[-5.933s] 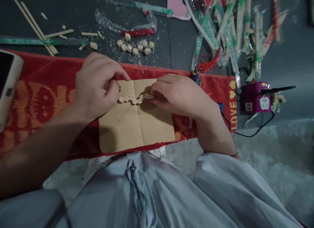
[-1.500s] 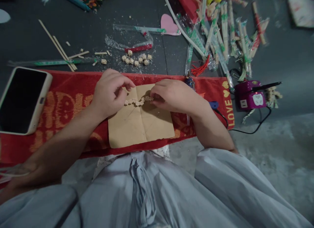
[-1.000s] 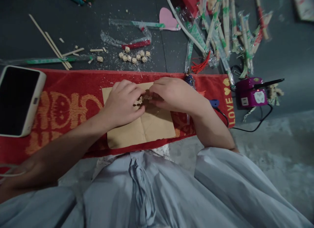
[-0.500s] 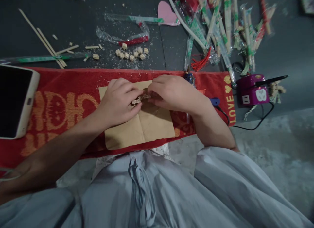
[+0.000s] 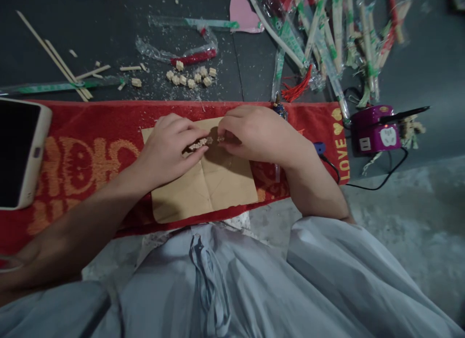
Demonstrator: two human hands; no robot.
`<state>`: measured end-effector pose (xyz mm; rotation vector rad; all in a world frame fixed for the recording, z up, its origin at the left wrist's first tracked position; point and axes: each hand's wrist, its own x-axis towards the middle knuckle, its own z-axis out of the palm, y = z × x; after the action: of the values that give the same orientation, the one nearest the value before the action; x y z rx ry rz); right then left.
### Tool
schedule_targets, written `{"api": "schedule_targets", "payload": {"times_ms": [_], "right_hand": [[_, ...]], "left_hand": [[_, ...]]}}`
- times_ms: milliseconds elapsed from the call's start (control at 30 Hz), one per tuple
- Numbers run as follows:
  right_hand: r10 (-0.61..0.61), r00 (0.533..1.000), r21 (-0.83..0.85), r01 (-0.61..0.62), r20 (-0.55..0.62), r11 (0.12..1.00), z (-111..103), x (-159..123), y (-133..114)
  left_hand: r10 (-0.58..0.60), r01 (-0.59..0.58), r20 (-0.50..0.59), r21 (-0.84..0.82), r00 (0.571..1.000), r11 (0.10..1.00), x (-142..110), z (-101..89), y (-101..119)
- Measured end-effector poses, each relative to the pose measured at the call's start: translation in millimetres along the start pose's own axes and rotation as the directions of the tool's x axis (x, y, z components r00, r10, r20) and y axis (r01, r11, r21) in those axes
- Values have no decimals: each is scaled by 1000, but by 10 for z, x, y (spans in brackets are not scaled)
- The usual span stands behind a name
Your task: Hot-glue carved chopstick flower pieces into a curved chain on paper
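My left hand (image 5: 169,146) is closed around a short strip of small pale wooden pieces (image 5: 199,144), with thumb below and fingers above. Just to the right, my right hand (image 5: 252,132) pinches a small wooden piece (image 5: 220,139), mostly hidden by its fingers. A narrow gap separates that piece from the strip. Both hands are over a creased tan board (image 5: 205,192), lying on a red towel (image 5: 94,117). Beyond them, several small wooden clusters (image 5: 192,82) sit on the dark table among crumbs.
A phone (image 5: 18,154) lies at the left, near thin sticks (image 5: 54,57). At the back right are wrapped chopsticks (image 5: 337,28), a pink heart (image 5: 244,13) and a red tassel (image 5: 298,86). A purple box (image 5: 376,130) with a cable stands right of the towel.
My hands have drawn slightly apart, and a gap now shows between the strip and the right hand's piece. The whole view has shifted a little.
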<state>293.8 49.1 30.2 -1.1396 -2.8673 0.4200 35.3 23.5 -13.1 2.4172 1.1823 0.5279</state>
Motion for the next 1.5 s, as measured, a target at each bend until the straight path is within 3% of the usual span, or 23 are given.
{"api": "schedule_targets", "payload": {"times_ms": [233,433,633,833,967,1133,1300,1400,1500], "right_hand": [[54,997,105,-48,-57,993,-13,20,12],[-56,955,398,174,-291,901,-34,-12,58],[35,964,504,106,-263,857,-19,-17,100],[3,953,349,107,-302,931,44,9,153],[37,967,184,10,-253,983,91,57,161],[45,979,131,-19,-200,991,109,78,128],[-32,940,89,65,-339,994,101,11,102],[-101,895,47,134,-434,990,110,-34,83],[-142,885,-5,156,-444,988,127,-51,63]], "left_hand": [[-70,59,-118,-97,991,994,-8,-47,-70],[-110,71,-199,-194,974,979,-11,-94,-88],[-100,75,-171,-143,980,987,-38,-86,-31],[-150,99,-208,-236,967,967,-39,-121,20],[-187,101,-224,-347,956,932,-48,-137,38],[-200,64,-243,-474,949,878,-43,-126,54],[-289,98,-179,-671,941,735,-27,-75,33],[-293,108,-151,-699,944,707,-22,-58,18],[-284,112,-125,-715,951,691,-25,-56,17]]}}
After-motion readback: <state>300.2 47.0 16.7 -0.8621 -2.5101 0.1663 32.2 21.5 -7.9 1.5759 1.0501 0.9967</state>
